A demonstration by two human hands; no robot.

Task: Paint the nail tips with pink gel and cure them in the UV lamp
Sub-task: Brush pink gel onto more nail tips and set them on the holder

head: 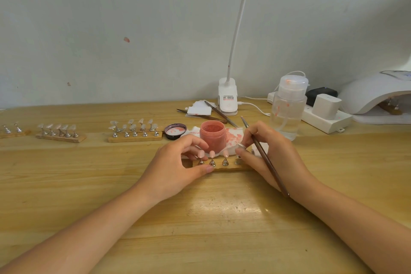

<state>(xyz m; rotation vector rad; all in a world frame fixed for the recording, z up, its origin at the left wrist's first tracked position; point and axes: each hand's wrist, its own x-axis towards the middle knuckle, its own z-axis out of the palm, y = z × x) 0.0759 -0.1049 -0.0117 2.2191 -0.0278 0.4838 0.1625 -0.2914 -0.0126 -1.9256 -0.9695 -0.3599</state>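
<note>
Three pink nail tips (212,153) stand on my wooden holder strip (219,165) mid-table, its long axis left-right. My left hand (178,167) pinches its left end; my right hand (270,153), nearer, pinches the unpainted fourth tip (241,146), brush (264,155) tucked alongside. UV lamp (375,93) sits at the far right corner.

Open tabletop (66,184) left (jar (212,134) behind)

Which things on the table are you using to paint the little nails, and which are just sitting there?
For the job:
- pink gel jar
- brush, held in the right hand
- wooden nail stand, gripped by the left hand
- UV lamp

Just lying about:
- jar lid
- tweezers
- clear pump bottle
- desk lamp
- power strip
</note>
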